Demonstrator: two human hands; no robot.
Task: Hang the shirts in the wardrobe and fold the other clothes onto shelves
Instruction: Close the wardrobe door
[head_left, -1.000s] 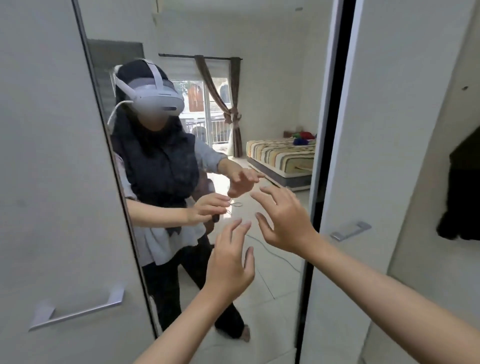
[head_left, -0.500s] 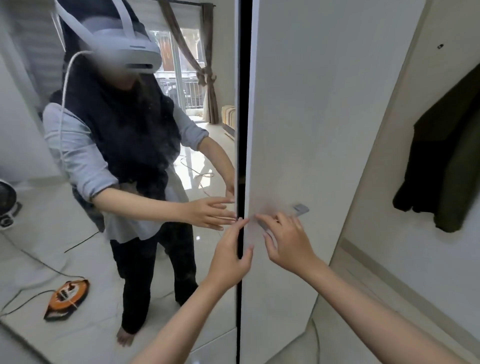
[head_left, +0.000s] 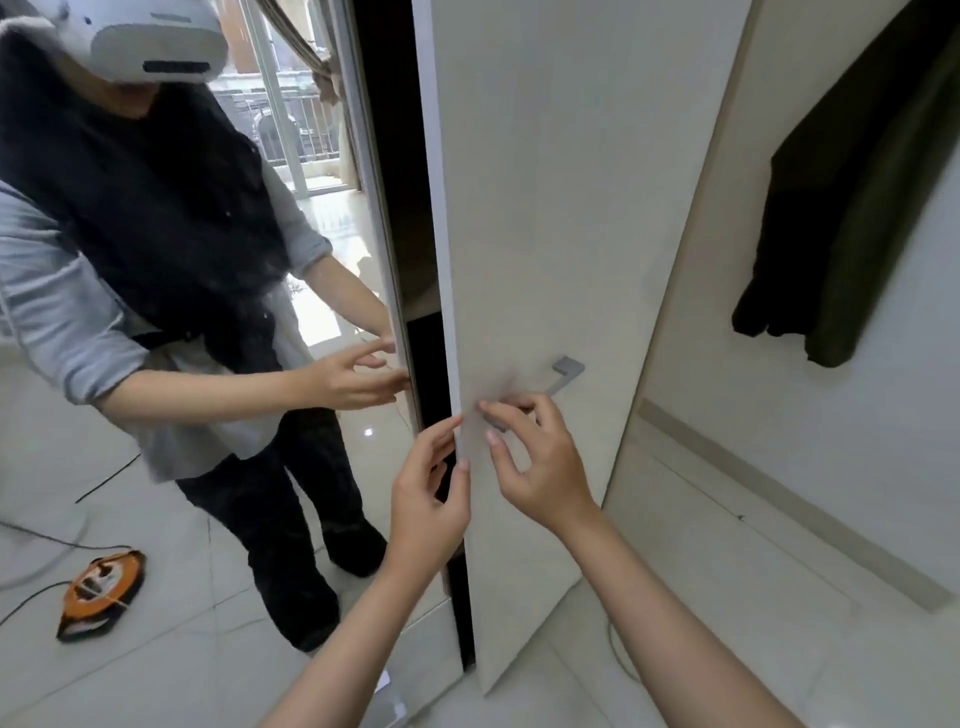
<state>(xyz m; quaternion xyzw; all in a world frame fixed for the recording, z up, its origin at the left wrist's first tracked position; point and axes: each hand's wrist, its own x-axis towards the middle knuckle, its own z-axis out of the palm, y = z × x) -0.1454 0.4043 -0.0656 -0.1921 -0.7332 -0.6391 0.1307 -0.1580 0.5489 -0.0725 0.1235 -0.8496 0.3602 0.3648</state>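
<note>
- The left hand (head_left: 426, 499) pinched the edge of the tall white wardrobe door (head_left: 545, 208), probably to pull it open;
- The right hand (head_left: 540, 462) lay near the grey metal handle (head_left: 563, 376), fingers loose, holding nothing;
- No shirts were in the hands; a dark green garment (head_left: 852, 197) hung on the wall, well apart.

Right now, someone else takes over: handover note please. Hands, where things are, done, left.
Left hand: fingers on the free edge of the white wardrobe door, curled lightly at it.
Right hand: fingertips at the door's grey handle; firm grip cannot be told.
Door is ajar, dark gap beside the mirror panel.
A dark garment hangs on the wall to the right.
Done: door started open. Left: open it fully, hang shirts, fold the rest onto shelves. No shirts or shelves in view.
</note>
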